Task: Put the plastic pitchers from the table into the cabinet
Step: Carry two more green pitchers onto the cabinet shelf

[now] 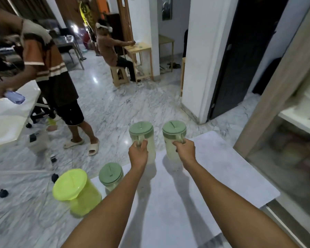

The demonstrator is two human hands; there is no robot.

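Observation:
My left hand grips the handle of a clear pitcher with a sage-green lid, held above the far edge of the white table. My right hand grips the handle of a second sage-lidded pitcher just to its right. A third sage-lidded pitcher stands at the table's left edge. Beside it is a bright lime-green pitcher with a lime lid. The cabinet stands at the right with a glass front and white shelves.
A person in an orange and brown shirt bends over a white table at the left. Another person sits on a stool at a wooden table farther back. A white pillar and a dark door stand ahead. Marble floor lies between.

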